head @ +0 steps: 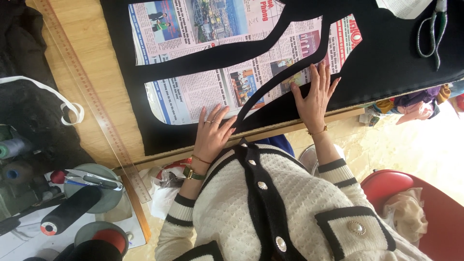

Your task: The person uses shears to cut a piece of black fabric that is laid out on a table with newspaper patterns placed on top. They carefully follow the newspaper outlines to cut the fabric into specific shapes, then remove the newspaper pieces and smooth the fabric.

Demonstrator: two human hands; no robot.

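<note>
While both hands lie spread flat, left hand [212, 133] and right hand [315, 94] press black fabric [386, 58] over newspaper [203, 92].

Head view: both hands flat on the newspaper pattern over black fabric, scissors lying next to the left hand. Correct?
Not quite. The head view shows the scissors at the far right corner, well away from the left hand. Both it and the right hand do press on the newspaper pattern over black fabric.

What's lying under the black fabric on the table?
Newspaper sheets show through the cut-out openings of the black fabric, which both hands press flat on the wooden table. How far the paper runs beneath the fabric is hidden.
</note>
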